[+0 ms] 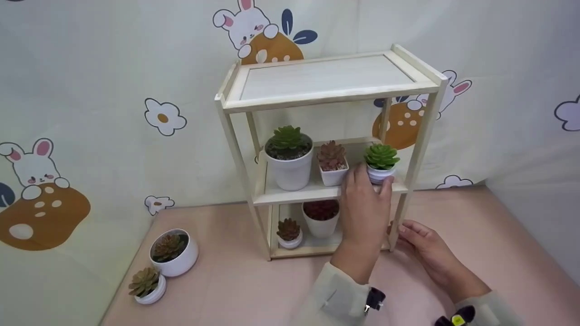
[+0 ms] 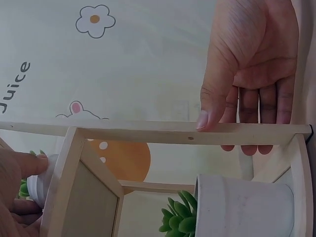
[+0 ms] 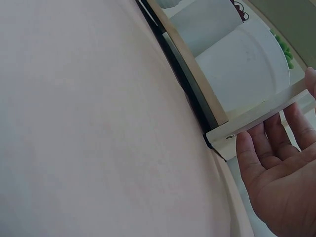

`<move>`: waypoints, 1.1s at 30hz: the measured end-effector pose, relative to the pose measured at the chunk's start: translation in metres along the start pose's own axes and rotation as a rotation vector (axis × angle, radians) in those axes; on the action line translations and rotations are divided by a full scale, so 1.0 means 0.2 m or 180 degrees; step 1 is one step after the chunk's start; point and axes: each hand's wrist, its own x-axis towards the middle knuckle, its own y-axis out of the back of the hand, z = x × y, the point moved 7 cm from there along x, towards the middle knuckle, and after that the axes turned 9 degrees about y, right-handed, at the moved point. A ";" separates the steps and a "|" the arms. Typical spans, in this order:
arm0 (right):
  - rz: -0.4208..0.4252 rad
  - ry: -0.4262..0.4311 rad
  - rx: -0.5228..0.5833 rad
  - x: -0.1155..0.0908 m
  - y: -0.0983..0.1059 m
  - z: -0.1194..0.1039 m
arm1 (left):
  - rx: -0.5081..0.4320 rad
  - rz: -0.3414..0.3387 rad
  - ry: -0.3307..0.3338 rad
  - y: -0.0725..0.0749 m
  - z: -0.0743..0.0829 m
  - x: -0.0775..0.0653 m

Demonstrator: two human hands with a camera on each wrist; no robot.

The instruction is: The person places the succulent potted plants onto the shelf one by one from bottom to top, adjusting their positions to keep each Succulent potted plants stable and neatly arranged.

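My left hand (image 1: 366, 203) reaches onto the middle tier of a pale wooden shelf (image 1: 294, 197). Its thumb and fingers pinch the small white ribbed pot of a green succulent (image 1: 381, 156) at that tier's right end. The same hand (image 2: 19, 190) shows at the edge of the left wrist view. Low on the shelf's right front post (image 2: 192, 132), my right hand (image 1: 426, 246) has its thumb on one side and fingers on the other. Beside the left fingers sit a reddish succulent (image 1: 332, 156) in a square pot and a large potted green succulent (image 1: 289, 163).
The bottom tier bears a small brown succulent (image 1: 289, 231), a dark red plant (image 1: 321, 210) and a large white pot (image 2: 242, 205), which the left hand hides in the head view. Two potted succulents, one wide (image 1: 174, 253) and one small (image 1: 149, 285), stand on the table's left.
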 end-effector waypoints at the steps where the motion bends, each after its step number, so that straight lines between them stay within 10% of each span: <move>1: 0.0000 0.0008 -0.0002 0.00 0.00 0.00 | 0.0002 0.0014 -0.0006 0.00 0.00 0.00; 33: 0.0020 -0.0042 -0.0220 -0.01 0.01 -0.01 | -0.0434 -0.0194 -0.0253 0.17 -0.10 -0.13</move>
